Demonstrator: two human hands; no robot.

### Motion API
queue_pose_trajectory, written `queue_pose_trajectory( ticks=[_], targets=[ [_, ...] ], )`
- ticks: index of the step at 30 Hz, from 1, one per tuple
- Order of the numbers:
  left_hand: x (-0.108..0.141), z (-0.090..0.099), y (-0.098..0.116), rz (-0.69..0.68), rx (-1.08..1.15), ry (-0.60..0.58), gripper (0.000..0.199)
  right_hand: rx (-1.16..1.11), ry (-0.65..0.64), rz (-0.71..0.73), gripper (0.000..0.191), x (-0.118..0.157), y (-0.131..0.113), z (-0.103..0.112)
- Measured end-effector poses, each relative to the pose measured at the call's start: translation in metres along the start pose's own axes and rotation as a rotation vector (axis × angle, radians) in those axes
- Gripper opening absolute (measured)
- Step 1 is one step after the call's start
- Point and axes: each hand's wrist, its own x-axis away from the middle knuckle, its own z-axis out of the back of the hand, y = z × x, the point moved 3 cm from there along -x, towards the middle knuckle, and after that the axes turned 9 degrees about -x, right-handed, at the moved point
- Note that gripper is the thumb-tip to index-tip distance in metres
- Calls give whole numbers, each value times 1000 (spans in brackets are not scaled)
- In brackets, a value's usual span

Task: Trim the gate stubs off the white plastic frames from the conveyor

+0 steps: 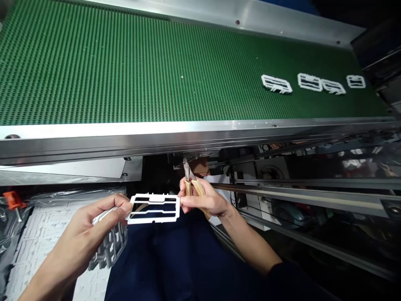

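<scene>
The frame [156,207] is white, looks like plastic, a rectangle with cut corners and two thin bent bars inside. It is in the air, below the near edge of the belt [140,71], its long axis going left to right, almost parallel to this edge. The left hand [103,217] has fingers closed on its left end and on more grey-white frames [111,244]. The right hand [203,196] touches its right end with thumb and curls around pliers [194,184] with yellowish handles, metal tips pointing up to the belt. The belt is green and ribbed.
</scene>
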Motion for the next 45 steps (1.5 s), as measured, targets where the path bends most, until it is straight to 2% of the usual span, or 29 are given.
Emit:
queue_pose_trajectory(
  ticks=[2,5,8,14,23,27,31,36,45],
  targets=[
    [2,0,-2,-8,14,-32,29,-23,31,35,32,5,3,-1],
    [2,-2,-3,7,69,-6,29,-66,71,61,30,6,6,-4],
    [2,-6,-6,91,185,-7,30,-92,85,58,29,5,8,-7],
    [3,-11,-14,273,347,-87,35,-89,83,56,29,2,6,-9],
    [-5,-18,-16,256,375,-95,32,-90,85,66,30,1,5,-12],
    [-8,-21,-13,256,425,-163,31,-81,101,67,33,1,4,-14],
    [-14,-20,-18,167,405,-217,27,-1,99,80,32,2,2,-17],
    [-26,-20,-24,-56,181,-149,23,178,119,132,32,4,-2,-22],
    [-31,-24,-28,-158,110,-107,16,439,125,217,24,7,-9,-31]
  ],
)
